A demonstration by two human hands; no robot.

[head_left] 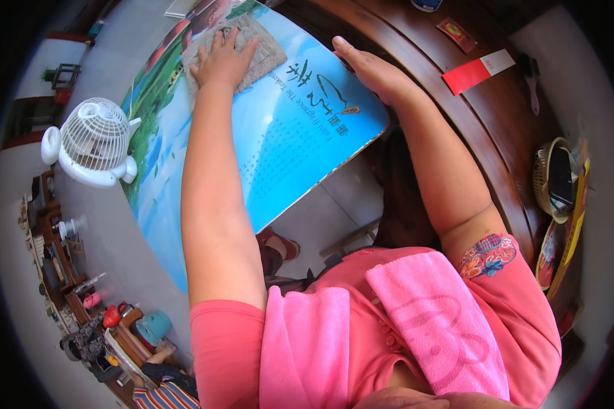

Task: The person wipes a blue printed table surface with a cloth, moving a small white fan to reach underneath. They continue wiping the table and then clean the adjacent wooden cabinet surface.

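Note:
My left hand lies flat on a folded grey-brown cloth, its fingers spread. Beneath the cloth is a glossy blue board like a tabletop, printed with sky, green plants, fruit and dark lettering. My right hand is at the board's right edge, with one digit stretched along that edge. Its other fingers are hidden, so I cannot tell whether it grips the board.
A white fan is left of the board. Along my right runs a dark wooden surface with a red-and-white card, a red packet, a brush and a basket. Another person's striped sleeve shows lower left.

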